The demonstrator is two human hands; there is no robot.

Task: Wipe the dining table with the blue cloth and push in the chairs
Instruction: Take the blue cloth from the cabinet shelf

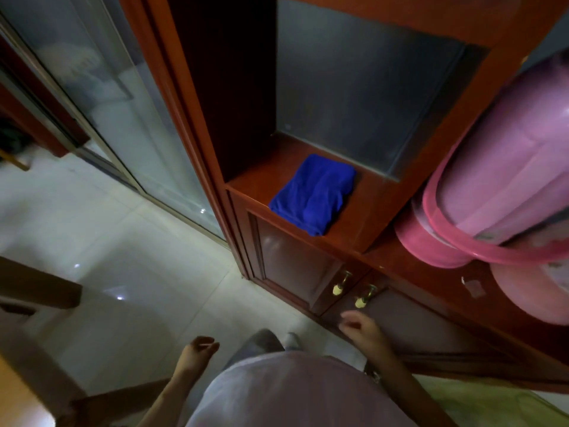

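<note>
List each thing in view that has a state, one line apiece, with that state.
blue cloth: folded, lying on the cabinet shelf, untouched.
left hand: empty, fingers loosely curled.
right hand: empty, fingers relaxed, just below the brass knobs.
cabinet doors: shut.
pink basins: tipped on edge on the cabinet top.

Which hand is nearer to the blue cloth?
Right. The right hand hangs below the blue cloth, near the brass knobs; the left hand is lower and farther left, over the floor.
</note>
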